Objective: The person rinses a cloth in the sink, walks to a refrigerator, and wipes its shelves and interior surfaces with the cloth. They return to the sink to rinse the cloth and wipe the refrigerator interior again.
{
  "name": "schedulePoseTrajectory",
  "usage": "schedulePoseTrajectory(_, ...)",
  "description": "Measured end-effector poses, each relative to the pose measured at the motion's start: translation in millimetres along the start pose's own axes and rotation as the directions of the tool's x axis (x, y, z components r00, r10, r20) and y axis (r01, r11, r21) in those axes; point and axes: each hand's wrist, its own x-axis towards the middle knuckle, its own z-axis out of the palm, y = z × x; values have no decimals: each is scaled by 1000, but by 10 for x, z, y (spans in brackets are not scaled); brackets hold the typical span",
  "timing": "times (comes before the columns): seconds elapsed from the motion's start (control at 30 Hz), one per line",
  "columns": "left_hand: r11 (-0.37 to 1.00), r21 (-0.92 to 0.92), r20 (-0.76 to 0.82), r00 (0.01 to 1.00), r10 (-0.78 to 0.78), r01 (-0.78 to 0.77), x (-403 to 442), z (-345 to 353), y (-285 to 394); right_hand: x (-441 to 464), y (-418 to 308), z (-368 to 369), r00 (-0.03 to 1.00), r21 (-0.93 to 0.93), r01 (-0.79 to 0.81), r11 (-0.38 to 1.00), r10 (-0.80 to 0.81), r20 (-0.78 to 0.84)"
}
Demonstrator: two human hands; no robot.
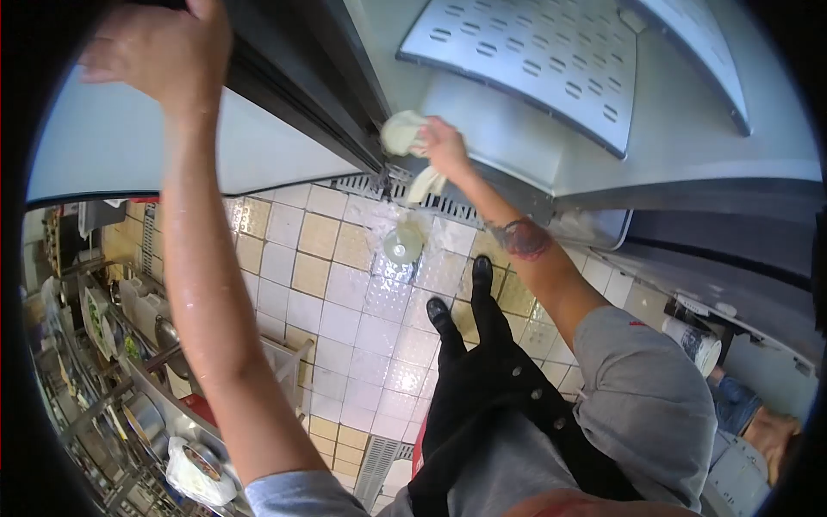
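My right hand (444, 146) is closed on a pale, damp-looking cloth (403, 133) at the lower inner edge of an open cabinet (508, 138). Part of the cloth dangles below the fingers. High at the upper left, my left hand (159, 52) is by the dark-edged cabinet door (112, 146), fingers stretched out and slightly blurred; whether they touch the door I cannot tell. Inside the cabinet are slotted metal shelves (534, 60). A translucent container (403, 246) stands on the wet floor under the right hand.
Wet tiles (345, 293) cover the floor, with a slotted drain (448, 205) along the cabinet's base. A metal rack (129, 362) with dishes and food stands at left, holding a white plastic bag (198, 474). Another person's arm (771, 439) shows at lower right.
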Motion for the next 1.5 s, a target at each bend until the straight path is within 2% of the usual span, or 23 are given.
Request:
schedulePoseTrajectory(0.03,999,-8,-129,991,-41,40,57,36,136,56,490,1,993,31,-68,997,71,-92)
schedulePoseTrajectory(0.07,997,-27,-256,963,-81,77,114,68,271,193,1101,-147,973,-55,7,998,-19,-230)
schedulePoseTrajectory(0.1,999,7,-197,979,-46,48,-3,82,195,324,1701,-294,926,-159,53,986,-108,-362)
schedulePoseTrajectory(0.13,999,14,-149,988,-31,34,-123,24,146,268,1517,-694,928,20,-179,984,175,-330)
schedulePoseTrajectory(0.17,1000,15,-118,993,-14,15,-223,-7,134,411,2165,-1087,976,-372,-77,925,-7,-218)
schedulePoseTrajectory(0.2,1000,19,-91,996,9,-7,-337,-65,129,437,2217,-1330,962,-628,-219,746,57,-267)
schedulePoseTrajectory(0.27,999,23,-62,998,25,-24,-509,-76,140,445,3175,-1586,972,-946,-216,240,-33,-231)
schedulePoseTrajectory(0.37,998,39,-11,999,43,-43,-740,-137,78,293,2763,-1310,902,-822,-432,372,178,-394)
schedulePoseTrajectory(0.47,997,52,34,998,59,-61,-922,-176,11,510,3089,-972,958,-865,-205,459,-88,-274)
schedulePoseTrajectory(0.53,996,61,53,997,63,-66,-1003,-205,-44,564,2667,-573,998,-838,-49,544,-12,-66)
schedulePoseTrajectory(0.6,995,69,75,995,64,-69,-1075,-222,-82,690,2572,-81,995,-847,42,531,-97,-11)
schedulePoseTrajectory(0.73,993,78,109,991,76,-85,-1212,-246,-109,848,2045,679,977,-676,104,729,52,206)
schedulePoseTrajectory(0.87,992,82,131,987,88,-100,-1303,-291,-121,1044,1943,1140,990,-501,52,864,22,141)
schedulePoseTrajectory(0.93,991,84,142,986,88,-100,-1357,-313,-112,1052,1958,1170,993,-489,46,871,12,114)
schedulePoseTrajectory(1.03,991,89,153,984,88,-103,-1424,-332,-102,975,2008,833,919,-340,352,872,-253,301)
schedulePoseTrajectory(1.13,990,105,166,983,78,-96,-1515,-381,-103,1011,2058,624,829,-370,499,784,-307,467)
schedulePoseTrajectory(1.23,988,117,177,981,75,-97,-1572,-420,-101,1064,1762,249,837,-282,279,918,-89,539)
schedulePoseTrajectory(1.3,988,123,179,981,75,-98,-1600,-453,-113,1213,2251,41,936,156,-140,978,80,342)
schedulePoseTrajectory(1.33,988,124,180,981,72,-96,-1609,-463,-129,1194,2256,-211,963,218,-244,945,209,171)
schedulePoseTrajectory(1.37,987,125,182,981,74,-97,-1633,-471,-138,1088,2234,-478,960,366,-227,903,271,-73)
schedulePoseTrajectory(1.4,987,129,181,981,71,-95,-1642,-486,-148,1050,2306,-789,937,361,-177,916,270,-224)
schedulePoseTrajectory(1.43,986,133,184,980,71,-97,-1670,-497,-161,1006,2411,-1104,894,3,-125,992,114,-434)
schedulePoseTrajectory(1.5,985,142,196,978,70,-99,-1724,-548,-203,916,2366,-1627,901,-163,-273,948,192,-390)
